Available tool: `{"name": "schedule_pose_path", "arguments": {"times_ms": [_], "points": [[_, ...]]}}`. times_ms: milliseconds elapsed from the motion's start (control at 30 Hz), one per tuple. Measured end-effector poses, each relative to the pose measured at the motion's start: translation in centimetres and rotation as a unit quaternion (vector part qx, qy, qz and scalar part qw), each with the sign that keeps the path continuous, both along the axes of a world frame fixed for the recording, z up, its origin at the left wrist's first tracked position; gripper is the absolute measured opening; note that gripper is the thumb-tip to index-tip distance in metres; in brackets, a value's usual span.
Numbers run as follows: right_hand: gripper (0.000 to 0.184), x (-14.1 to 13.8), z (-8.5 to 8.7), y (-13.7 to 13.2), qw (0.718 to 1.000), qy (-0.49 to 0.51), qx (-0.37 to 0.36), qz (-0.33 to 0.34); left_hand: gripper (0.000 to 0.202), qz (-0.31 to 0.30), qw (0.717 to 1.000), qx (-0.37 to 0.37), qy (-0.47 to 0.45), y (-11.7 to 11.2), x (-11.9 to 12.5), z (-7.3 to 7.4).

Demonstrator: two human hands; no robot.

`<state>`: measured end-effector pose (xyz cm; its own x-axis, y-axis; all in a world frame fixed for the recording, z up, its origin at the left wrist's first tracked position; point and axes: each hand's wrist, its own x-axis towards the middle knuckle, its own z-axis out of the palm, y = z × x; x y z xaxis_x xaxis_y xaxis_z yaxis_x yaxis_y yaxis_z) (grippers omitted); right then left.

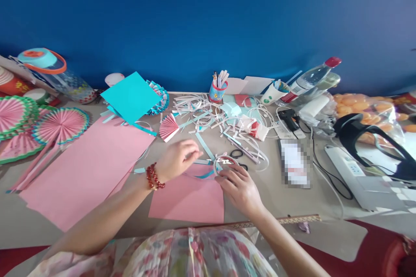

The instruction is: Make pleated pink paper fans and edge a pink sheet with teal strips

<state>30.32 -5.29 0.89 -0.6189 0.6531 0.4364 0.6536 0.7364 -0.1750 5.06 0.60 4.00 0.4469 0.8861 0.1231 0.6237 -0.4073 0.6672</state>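
Note:
My left hand (180,159), with a red bead bracelet at its wrist, hovers over the top edge of a pink paper sheet (191,199). Its fingertips are pinched together; whether anything thin sits between them I cannot make out. The fingers of my right hand (238,186) close on the near rim of a roll of tape (217,163). Beside the roll, black scissor handles (236,153) show, partly covered by my right hand. Blue paper strips (204,145) lie between and behind my hands. A small folded pink paper fan (169,127) stands behind my left hand.
Larger pink sheets (97,160), a turquoise sheet (131,97) and pleated paper fans (61,125) lie left. Paper scraps (198,108) and a pen cup (217,91) are behind. At right are a glue gun (289,119), a phone (295,163) and a power strip (352,169).

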Motion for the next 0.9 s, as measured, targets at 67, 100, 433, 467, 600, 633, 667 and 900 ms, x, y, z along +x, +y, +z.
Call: {"name": "schedule_pose_path", "arguments": {"times_ms": [67, 100, 433, 467, 600, 633, 667, 900], "points": [[0.024, 0.1, 0.1, 0.1, 1.000, 0.008, -0.013, -0.001, 0.030, -0.066, 0.994, -0.082, -0.030, -1.1, 0.6, -0.4], [0.024, 0.1, 0.2, 0.1, 1.000, 0.014, -0.020, 0.000, 0.029, -0.077, 0.990, -0.112, -0.039, -1.5, 0.8, -0.6], [0.020, -0.2, 2.8, 1.7, 0.999, 0.022, 0.032, 0.007, 0.039, -0.077, 0.917, -0.352, -0.170, -0.8, 1.4, -2.3], [0.020, -0.3, 3.2, 2.1, 0.999, 0.017, 0.044, 0.008, 0.037, -0.078, 0.908, -0.367, -0.188, -0.6, 1.3, -2.2], [0.020, -0.8, 4.5, 3.7, 0.996, -0.018, 0.083, 0.021, 0.029, -0.015, 0.896, -0.384, -0.221, 0.3, 0.8, -1.1], [0.020, -1.0, 4.8, 4.2, 0.995, -0.028, 0.093, 0.023, 0.027, 0.005, 0.895, -0.385, -0.227, 0.6, 0.6, -0.8], [0.020, -1.2, 5.1, 4.6, 0.994, -0.036, 0.105, 0.026, 0.027, 0.024, 0.893, -0.386, -0.231, 1.0, 0.3, -0.6], [0.021, -3.2, 6.2, 6.0, 0.985, -0.086, 0.139, 0.060, 0.022, 0.124, 0.878, -0.389, -0.251, 2.5, -0.9, 0.4]]}}
